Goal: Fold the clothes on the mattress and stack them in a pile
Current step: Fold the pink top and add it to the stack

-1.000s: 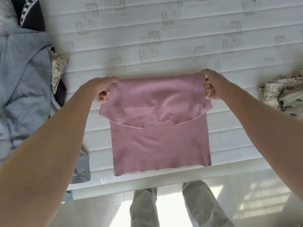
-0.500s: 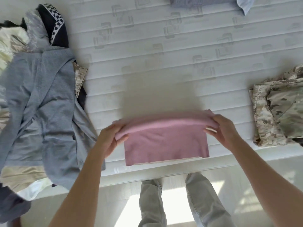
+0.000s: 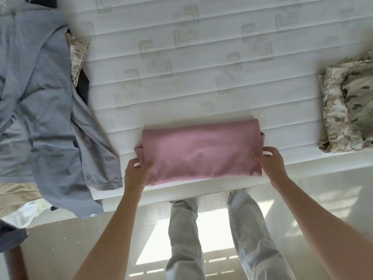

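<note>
The white quilted mattress [image 3: 201, 57] ran across the view above a sunlit floor. The pink top [image 3: 201, 150] lay folded at its near edge, about 6 o'clock. Your left hand [image 3: 135, 172] pinched its left end and your right hand [image 3: 270, 164] pinched its right end. To finish well, you needed to square both ends, press the fold flat, then carry it level to the camouflage pile [image 3: 347, 110] at 3 o'clock. The grey garment [image 3: 40, 98] at 9 o'clock lay unfolded.

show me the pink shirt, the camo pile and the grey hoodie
pink shirt [image 3: 201, 150], head view, middle of its folded top face
camo pile [image 3: 343, 110], head view, top garment
grey hoodie [image 3: 40, 98], head view, its spread body
</note>
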